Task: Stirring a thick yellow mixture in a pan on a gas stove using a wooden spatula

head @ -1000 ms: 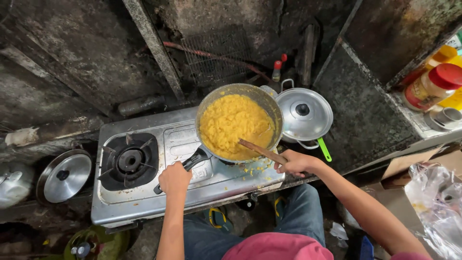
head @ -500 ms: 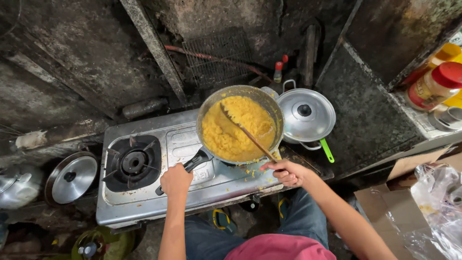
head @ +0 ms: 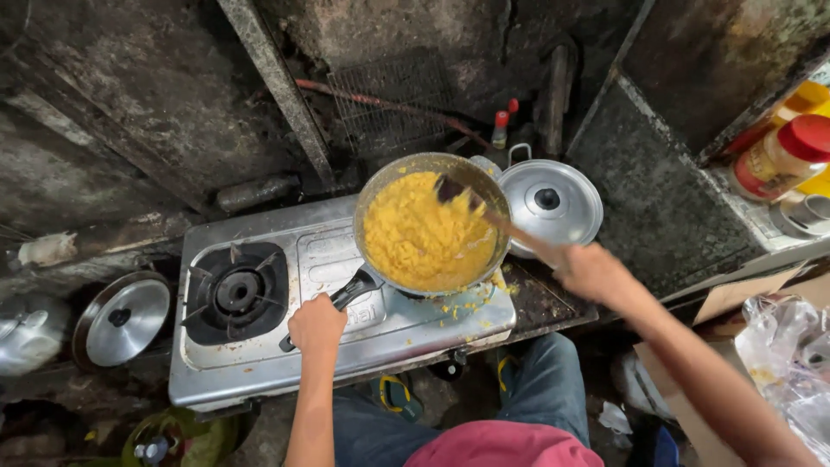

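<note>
View from above of a person standing at a two-burner gas stove point(head: 259, 363) against a soot-dark wall. The left hand point(head: 316, 323) is closed around the black handle of a frying pan point(head: 430, 227), which sits on the right burner, at about 1 o'clock from that hand. The right hand point(head: 593, 271) grips a wooden spatula point(head: 484, 214) whose blade reaches to the far side of the pan, at 11 o'clock from the hand. The two hands are well apart, one on each side of the pan.

The pan is filled with yellow crumbly food point(head: 415, 242), spread over most of its base, with bare metal showing only near the blade. Bits of it lie spilled on the stove top at the pan's 5 o'clock. Judging by this, the stirring looks well under way; nothing is dished out, and the food remains in the pan.

The left burner point(head: 235, 291) stands bare. A lidded metal pot point(head: 550, 201) sits just beside the pan at 3 o'clock. Another lid point(head: 123, 321) lies at the stove's 9 o'clock. Jars with red caps point(head: 782, 160) stand on a shelf at far right
</note>
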